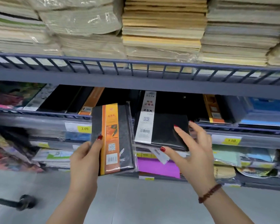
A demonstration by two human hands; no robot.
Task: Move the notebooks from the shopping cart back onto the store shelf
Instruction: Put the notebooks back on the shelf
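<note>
As only a wheel (25,202) and a bar of the shopping cart (5,202) show at near left on the grey floor, how many notebooks are left in it cannot be told. Left hand (86,159): thumb curled over the front, fingers behind, gripping the orange-band notebook (113,139) (marked 48K, clear wrap) upright by its lower left part, in the air in front of the shelf, not yet on it. Right hand (192,152), beaded bracelet (209,193) at the wrist: fingers spread and straight, index tip over the cover of the white-band notebook (165,130) (marked 25K), thumb at its near edge; contact likely, not certain. That black notebook lies flat on the middle shelf (39,120), its near end jutting out over the front rail. Judgement: the step in hand is seating the 25K book; the 48K one follows. To do it well: push with flat fingers until the near edge clears the rail, keeping the book square so the wrap does not catch. Then lay the 48K book flat and slide it onto the matching orange-band stack (90,101) farther in, left of centre; a second such stack (212,109) sits to the right. Farthest up, the upper shelf (136,78) carries piles of pale paper notebooks (163,29).
</note>
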